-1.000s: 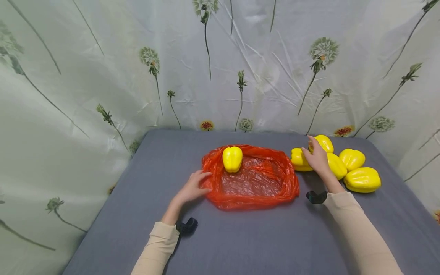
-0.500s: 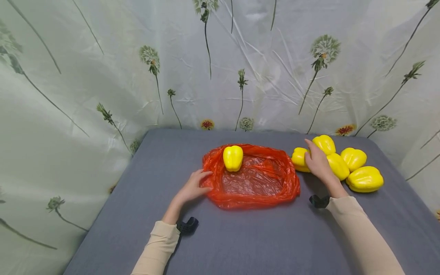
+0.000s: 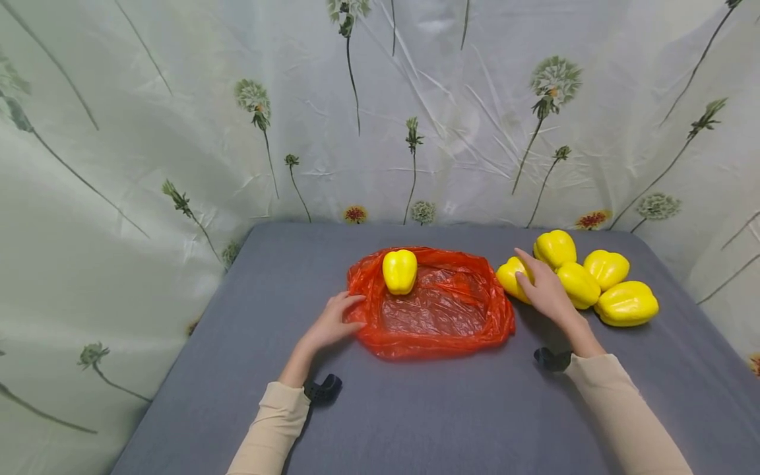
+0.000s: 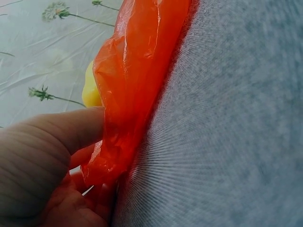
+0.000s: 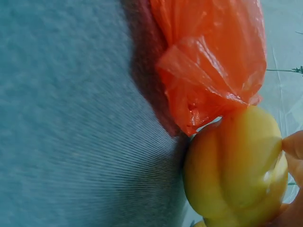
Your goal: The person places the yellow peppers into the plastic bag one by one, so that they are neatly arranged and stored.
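A red plastic bag (image 3: 439, 346) lies spread on the table, its rim rolled outward around a shallow middle. One yellow bell pepper (image 3: 400, 272) sits inside its far left part. My left hand (image 3: 330, 323) holds the bag's left side, with the thumb against the film and the fingers partly behind it. At the bag's right edge my right hand (image 3: 549, 290) grips another yellow bell pepper (image 5: 236, 165), which appears to touch the bag. Some of the right fingers are hidden behind that pepper.
Several more yellow bell peppers, among them a near one (image 3: 627, 304) and a far one (image 3: 555, 249), lie grouped right of the right hand. A grey cloth covers the table (image 3: 451, 415). Behind it hangs a pale curtain (image 3: 368, 158) with a dandelion print.
My right hand has shifted slightly left and nearer, and the pepper in its grip has tilted and moved toward the bag. The left hand stays at the bag's left side.
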`<state>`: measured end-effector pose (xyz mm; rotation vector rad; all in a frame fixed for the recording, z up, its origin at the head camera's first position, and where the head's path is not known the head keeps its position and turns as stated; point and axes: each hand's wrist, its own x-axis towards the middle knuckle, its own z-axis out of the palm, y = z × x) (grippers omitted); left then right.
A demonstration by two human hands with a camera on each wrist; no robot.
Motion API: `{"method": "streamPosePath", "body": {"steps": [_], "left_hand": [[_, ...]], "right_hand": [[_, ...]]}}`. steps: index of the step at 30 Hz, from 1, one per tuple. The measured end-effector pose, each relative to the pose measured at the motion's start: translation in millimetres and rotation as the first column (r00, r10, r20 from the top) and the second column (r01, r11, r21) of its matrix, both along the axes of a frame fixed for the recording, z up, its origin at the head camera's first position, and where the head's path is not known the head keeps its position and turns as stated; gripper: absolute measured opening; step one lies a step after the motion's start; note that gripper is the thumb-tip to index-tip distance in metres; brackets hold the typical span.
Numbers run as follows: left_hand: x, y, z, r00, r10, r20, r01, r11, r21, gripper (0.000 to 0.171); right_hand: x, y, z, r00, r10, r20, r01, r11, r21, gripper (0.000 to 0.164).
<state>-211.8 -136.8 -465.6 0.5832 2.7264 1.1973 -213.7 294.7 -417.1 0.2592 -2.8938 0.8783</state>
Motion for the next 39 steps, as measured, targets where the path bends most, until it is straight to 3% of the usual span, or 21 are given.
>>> {"method": "streamPosePath", "body": {"steps": [11,21,31,39], "left_hand": [[1.0,1,0.0,1.000,0.012,0.006,-0.012,1.000,0.001,0.054],[0.4,0,-1.5,1.000,0.005,-0.005,-0.005,1.000,0.006,0.054],[1.0,0,-0.9,1.000,0.003,-0.001,-0.003,1.000,0.001,0.054],[0.5,-1,-1.5,1.000,-0.001,0.002,0.001,1.000,0.010,0.054]], "right_hand": [[9.6,0,-5.0,0.998,0.042,-0.046,-0.044,0.998,-0.050,0.053],[20.1,9,4.1,0.995,0.075,0.069,-0.068,0.993,-0.092,0.060],[25.6,12,-0.3,0.999,0.009,0.044,-0.005,0.995,-0.097,0.059],[25.5,10,-2.4,0.993,-0.079,-0.091,0.063,0.983,-0.171,0.058]]}}
